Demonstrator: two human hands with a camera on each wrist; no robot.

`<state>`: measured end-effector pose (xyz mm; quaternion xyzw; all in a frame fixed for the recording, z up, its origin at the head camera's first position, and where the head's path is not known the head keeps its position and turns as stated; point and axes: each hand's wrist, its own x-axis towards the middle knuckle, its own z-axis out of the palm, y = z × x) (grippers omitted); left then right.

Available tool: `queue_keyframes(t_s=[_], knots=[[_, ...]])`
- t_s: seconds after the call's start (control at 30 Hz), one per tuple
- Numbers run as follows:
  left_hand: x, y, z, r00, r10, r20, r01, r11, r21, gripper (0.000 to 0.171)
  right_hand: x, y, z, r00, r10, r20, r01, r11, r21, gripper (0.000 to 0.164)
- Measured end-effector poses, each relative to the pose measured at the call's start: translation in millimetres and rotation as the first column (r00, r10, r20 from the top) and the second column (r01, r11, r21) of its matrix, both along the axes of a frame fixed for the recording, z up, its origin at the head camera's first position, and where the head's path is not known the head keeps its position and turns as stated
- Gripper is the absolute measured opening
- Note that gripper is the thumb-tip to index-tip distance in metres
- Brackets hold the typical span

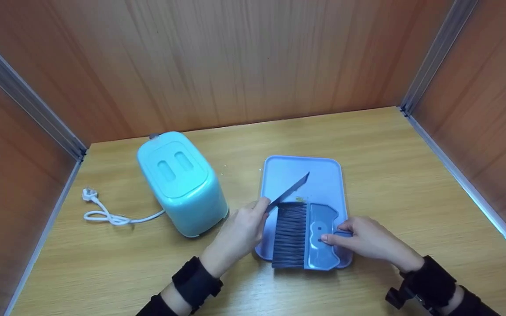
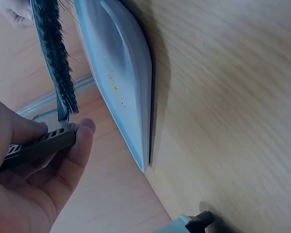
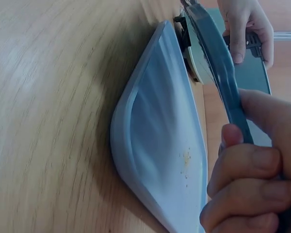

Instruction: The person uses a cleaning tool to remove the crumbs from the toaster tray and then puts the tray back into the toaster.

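My left hand (image 1: 242, 226) grips the dark slotted end of a thin flat crumb tray (image 1: 289, 192), tilted on edge over a blue tray (image 1: 303, 164). In the right wrist view the crumb tray (image 3: 253, 80) shows its flat grey-green face. My right hand (image 1: 367, 238) holds a blue hand brush (image 1: 321, 245) by its handle, thumb on top. Its dark bristles (image 1: 289, 235) point left, close to the left hand, and the brush hides the near part of the blue tray. Yellowish crumbs (image 3: 186, 159) lie in the blue tray.
A turquoise toaster (image 1: 200, 206) stands left of the blue tray. Its white cord (image 1: 119, 219) and plug (image 1: 89, 194) lie farther left on the wooden table (image 1: 411, 175). Wood panels (image 1: 253, 61) close off the back and both sides. Small white specks dot the table behind.
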<state>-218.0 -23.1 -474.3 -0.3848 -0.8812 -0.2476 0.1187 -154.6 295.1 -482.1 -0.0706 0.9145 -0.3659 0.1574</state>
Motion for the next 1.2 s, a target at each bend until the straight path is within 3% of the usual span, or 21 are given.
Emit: queue_keyframes(t_s=[0.3, 0.63, 0.93, 1.2], knots=[[0.8, 1, -2.9, 0.994, 0.011, -0.112, -0.019, 0.997, -0.075, 0.010, -9.1, 13, -4.1, 0.992, -0.109, 0.069, 0.109, 0.994, 0.011, 0.060], [1.7, 3, -1.5, 0.993, 0.038, -0.110, -0.053, 0.989, -0.140, 0.010, -12.2, 22, -4.4, 0.973, -0.191, 0.129, 0.195, 0.981, -0.018, 0.060], [0.7, 1, -6.5, 0.980, 0.052, -0.191, -0.075, 0.991, -0.114, 0.015, -5.7, 28, -4.5, 0.971, -0.217, 0.100, 0.218, 0.976, 0.001, 0.064], [0.2, 2, -7.3, 0.984, 0.055, -0.169, -0.071, 0.993, -0.091, 0.013, -4.9, 26, 2.5, 0.967, -0.231, 0.103, 0.232, 0.973, -0.001, 0.063]])
